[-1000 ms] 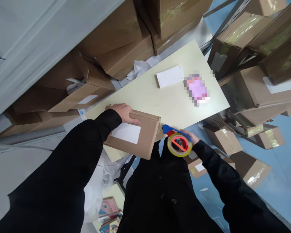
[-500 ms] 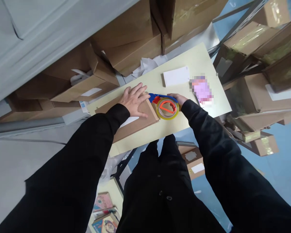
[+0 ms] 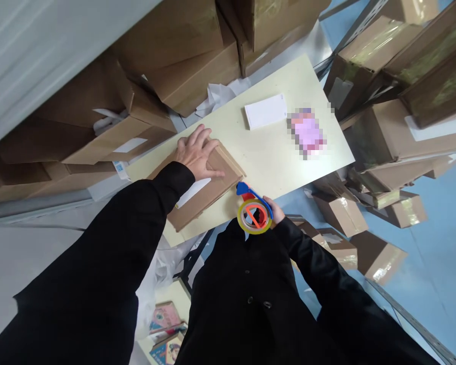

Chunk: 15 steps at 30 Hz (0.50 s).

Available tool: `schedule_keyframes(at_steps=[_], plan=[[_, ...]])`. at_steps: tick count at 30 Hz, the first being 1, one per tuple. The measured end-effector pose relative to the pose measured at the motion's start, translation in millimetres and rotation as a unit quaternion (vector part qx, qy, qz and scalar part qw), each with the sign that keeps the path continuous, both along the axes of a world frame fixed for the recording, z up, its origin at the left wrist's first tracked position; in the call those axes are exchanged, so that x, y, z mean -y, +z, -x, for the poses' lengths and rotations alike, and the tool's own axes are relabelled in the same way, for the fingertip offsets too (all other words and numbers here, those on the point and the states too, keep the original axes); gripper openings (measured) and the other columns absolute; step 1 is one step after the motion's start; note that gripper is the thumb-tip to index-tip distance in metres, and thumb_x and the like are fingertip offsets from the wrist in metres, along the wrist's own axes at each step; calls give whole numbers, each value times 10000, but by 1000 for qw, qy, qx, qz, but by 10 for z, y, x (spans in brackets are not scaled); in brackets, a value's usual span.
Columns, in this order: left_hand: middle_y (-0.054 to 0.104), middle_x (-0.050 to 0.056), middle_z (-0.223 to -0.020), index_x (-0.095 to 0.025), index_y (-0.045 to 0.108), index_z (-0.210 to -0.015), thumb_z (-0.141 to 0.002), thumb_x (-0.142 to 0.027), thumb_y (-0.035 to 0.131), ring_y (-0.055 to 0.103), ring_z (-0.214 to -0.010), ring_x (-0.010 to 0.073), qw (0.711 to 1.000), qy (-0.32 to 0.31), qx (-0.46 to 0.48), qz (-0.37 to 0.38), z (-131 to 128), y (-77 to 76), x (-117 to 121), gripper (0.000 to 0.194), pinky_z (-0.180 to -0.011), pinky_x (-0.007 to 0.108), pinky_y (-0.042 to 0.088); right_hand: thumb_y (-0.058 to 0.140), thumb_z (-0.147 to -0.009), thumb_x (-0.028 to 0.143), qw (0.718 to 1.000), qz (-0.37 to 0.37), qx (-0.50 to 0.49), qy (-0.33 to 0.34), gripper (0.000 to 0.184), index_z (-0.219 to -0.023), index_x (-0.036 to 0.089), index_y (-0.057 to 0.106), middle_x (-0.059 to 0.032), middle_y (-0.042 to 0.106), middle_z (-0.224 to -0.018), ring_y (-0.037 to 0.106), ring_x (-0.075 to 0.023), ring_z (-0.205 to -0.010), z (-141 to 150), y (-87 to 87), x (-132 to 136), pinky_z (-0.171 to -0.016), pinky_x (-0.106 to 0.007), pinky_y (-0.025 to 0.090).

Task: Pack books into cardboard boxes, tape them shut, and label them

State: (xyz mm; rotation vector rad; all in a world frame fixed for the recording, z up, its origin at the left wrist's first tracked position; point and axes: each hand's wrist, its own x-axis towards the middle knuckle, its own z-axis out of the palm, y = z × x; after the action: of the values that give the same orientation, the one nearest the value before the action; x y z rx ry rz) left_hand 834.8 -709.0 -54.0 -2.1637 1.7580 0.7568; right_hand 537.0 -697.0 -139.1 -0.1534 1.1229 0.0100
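Note:
My left hand (image 3: 198,153) lies with spread fingers on top of a flat brown cardboard box (image 3: 222,190), which rests on the pale table (image 3: 266,147). A white label (image 3: 193,192) shows on the box, partly beneath that hand. My right hand (image 3: 275,209) is wrapped around the blue handle of a tape dispenser (image 3: 264,203) with a wide roll of yellowish clear tape. The dispenser hangs past the table's front edge, close to the box's near right corner. My right fingers are partly hidden behind the handle.
A white box (image 3: 266,111) and a pixelated pink item (image 3: 307,131) lie on the table's right part. Open cartons (image 3: 136,134) line the back shelf. Taped cartons (image 3: 380,126) are stacked at the right. Colourful boxes (image 3: 167,319) sit lower left.
My right hand has brought the tape dispenser from the box's right end toward my body, tilting it. My left hand stays flat on the box. The whole view has shifted slightly.

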Motion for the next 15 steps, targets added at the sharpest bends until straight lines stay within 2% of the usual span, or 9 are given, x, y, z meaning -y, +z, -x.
schedule_keyframes(at_steps=[3, 6, 8, 10, 13, 15], plan=[[254, 193, -1477, -196, 361, -1351, -731, -701, 479, 139, -1374, 407, 991, 114, 74, 1, -52, 8, -100, 808, -1012, 590, 280, 382, -913, 334, 999, 1, 6, -46, 302, -797, 224, 638, -10, 719, -768, 672, -182, -873, -398, -50, 332, -876, -277, 532], [287, 209, -1448, -176, 279, -1405, -797, -669, 377, 121, -1387, 389, 977, 180, 117, -13, -131, 38, -183, 789, -1027, 590, 273, 448, -891, 344, 999, 23, 29, -10, 268, -777, 171, 618, -31, 685, -671, 653, -178, -703, -821, -167, 899, -794, -301, 552], [277, 210, -1455, -173, 216, -1440, -794, -660, 392, 89, -1398, 394, 979, 168, 112, -12, -152, 65, -197, 828, -1042, 603, 226, 478, -877, 326, 997, 44, 42, 40, 238, -773, 155, 608, -24, 661, -622, 625, -165, -617, -1066, -234, 1215, -727, -304, 556], [236, 207, -1483, -181, 196, -1454, -752, -668, 470, 76, -1394, 419, 990, 118, 75, 3, -131, 77, -180, 898, -1046, 619, 174, 503, -866, 344, 993, 48, 56, 95, 241, -770, 147, 604, -22, 647, -595, 609, -165, -579, -1240, -270, 1398, -672, -310, 554], [167, 166, -1526, -235, 331, -1402, -714, -657, 551, 170, -1361, 429, 999, 47, 10, 23, -49, 50, -136, 837, -1040, 594, 189, 528, -855, 396, 987, 54, 54, 144, 274, -764, 149, 603, -17, 636, -571, 593, -166, -542, -1327, -268, 1440, -620, -316, 551], [176, 147, -1525, -246, 438, -1324, -715, -649, 566, 269, -1311, 418, 999, 47, 0, 22, -1, 20, -121, 741, -1010, 570, 251, 533, -855, 412, 986, 55, 44, 152, 275, -776, 159, 603, -11, 641, -573, 593, -167, -532, -1284, -249, 1390, -618, -324, 554]])
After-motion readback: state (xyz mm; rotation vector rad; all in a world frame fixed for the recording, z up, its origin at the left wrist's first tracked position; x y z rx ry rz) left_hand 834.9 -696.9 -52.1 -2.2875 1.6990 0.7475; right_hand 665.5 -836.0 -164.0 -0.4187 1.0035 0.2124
